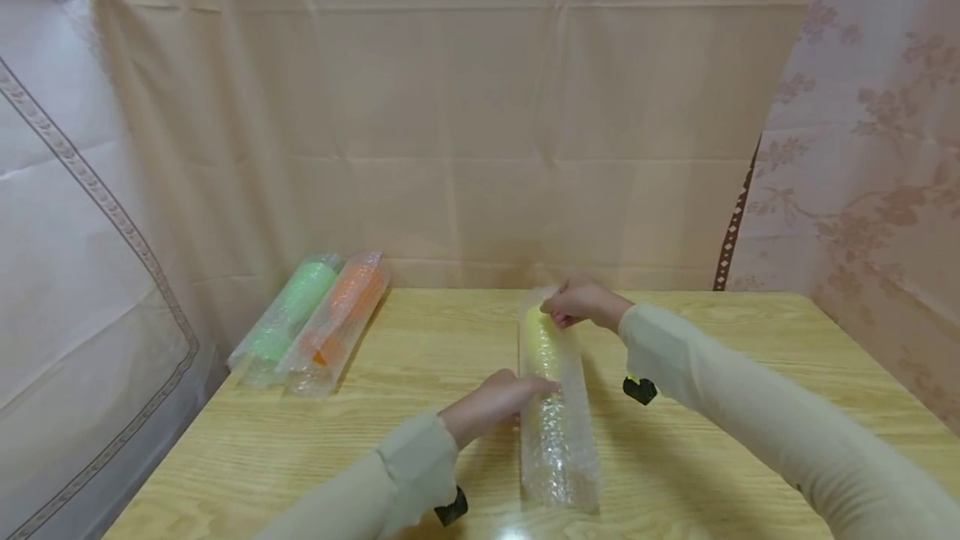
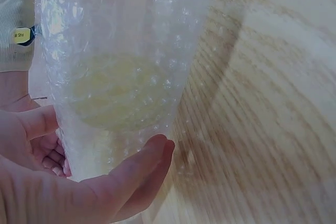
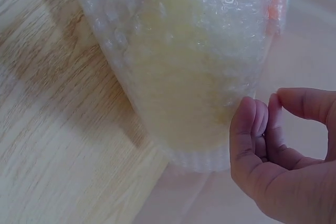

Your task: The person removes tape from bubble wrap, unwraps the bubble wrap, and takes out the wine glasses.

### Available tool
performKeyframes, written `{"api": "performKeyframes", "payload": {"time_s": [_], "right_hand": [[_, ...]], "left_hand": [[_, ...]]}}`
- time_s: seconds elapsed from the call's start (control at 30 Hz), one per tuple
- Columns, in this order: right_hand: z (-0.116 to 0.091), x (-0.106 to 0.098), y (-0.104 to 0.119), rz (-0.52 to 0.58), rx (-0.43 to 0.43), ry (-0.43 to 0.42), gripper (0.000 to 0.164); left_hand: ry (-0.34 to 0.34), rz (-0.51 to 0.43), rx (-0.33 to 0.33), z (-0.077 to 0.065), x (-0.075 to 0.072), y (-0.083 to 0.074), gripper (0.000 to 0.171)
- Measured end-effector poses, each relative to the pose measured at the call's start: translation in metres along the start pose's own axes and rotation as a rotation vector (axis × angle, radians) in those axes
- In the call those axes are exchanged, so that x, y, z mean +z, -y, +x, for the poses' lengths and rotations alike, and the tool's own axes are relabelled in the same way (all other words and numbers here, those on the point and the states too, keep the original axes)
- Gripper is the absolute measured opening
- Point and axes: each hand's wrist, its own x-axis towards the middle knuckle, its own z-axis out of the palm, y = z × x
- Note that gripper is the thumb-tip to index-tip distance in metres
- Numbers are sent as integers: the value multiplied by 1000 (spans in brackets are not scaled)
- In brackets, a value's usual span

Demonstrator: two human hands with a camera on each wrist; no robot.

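Note:
A yellow roll in clear bubble wrap [image 1: 551,457] stretches front to back on the table, its near end towards me. My left hand [image 1: 498,402] grips the wrapped roll at mid-length, thumb across its top. In the left wrist view, the thumb and fingers of that hand [image 2: 105,187] lie on opposite sides of the wrap [image 2: 115,14]. My right hand [image 1: 588,302] is at the far end, fingers curled and fingertips at the wrap's right edge. The right wrist view shows thumb and fingertips [image 3: 244,124] pinched together beside the yellow roll [image 3: 178,103].
Two more bubble-wrapped rolls, one green [image 1: 303,298] and one orange [image 1: 348,298], lie side by side at the table's back left. A beige curtain [image 1: 450,107] hangs behind the wooden table [image 1: 420,332]. Patterned cloths hang at both sides.

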Motion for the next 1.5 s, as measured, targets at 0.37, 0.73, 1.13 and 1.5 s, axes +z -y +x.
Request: {"api": "performKeyframes", "payload": {"time_s": [0.37,0.73,1.13,1.5], "right_hand": [[2,3,-2,10,-46,2,13],[3,0,-4,-25,-84,18,19],[0,-4,-7,3,-88,27,20],[0,-7,-13,39,-47,35,18]], "left_hand": [[33,1,27,-3,-5,3,44],[52,-12,21,-3,-7,4,44],[68,-11,17,-2,-8,7,48],[59,-22,18,-2,-6,6,54]]}}
